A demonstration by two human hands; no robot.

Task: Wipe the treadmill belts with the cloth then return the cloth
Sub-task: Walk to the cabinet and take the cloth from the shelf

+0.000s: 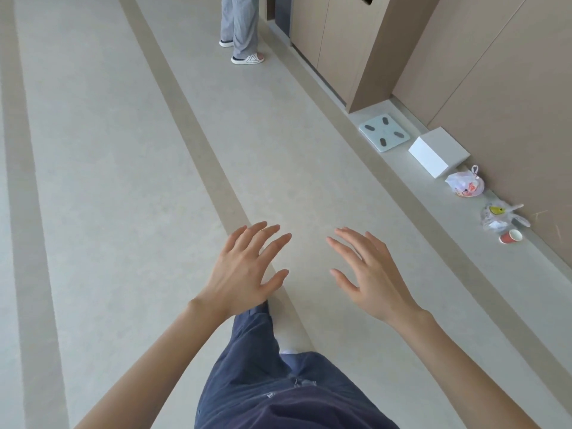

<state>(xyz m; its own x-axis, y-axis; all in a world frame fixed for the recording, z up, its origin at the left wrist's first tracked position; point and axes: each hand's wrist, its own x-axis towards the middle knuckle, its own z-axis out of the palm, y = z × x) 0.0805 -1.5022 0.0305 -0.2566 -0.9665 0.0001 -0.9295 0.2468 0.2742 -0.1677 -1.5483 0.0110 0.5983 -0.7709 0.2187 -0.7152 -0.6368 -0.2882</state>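
My left hand (244,267) and my right hand (368,274) are stretched out in front of me over a pale floor, palms down, fingers spread, and neither holds anything. No cloth and no treadmill show in the head view. My own legs in dark blue trousers (278,382) fill the bottom centre.
Another person's legs in grey trousers and slippers (241,32) stand far ahead. Along the right wall lie a bathroom scale (384,133), a white box (438,151), two plastic bags (465,184) (498,216) and a red paper cup (510,236). Beige cabinets (340,41) line the right side.
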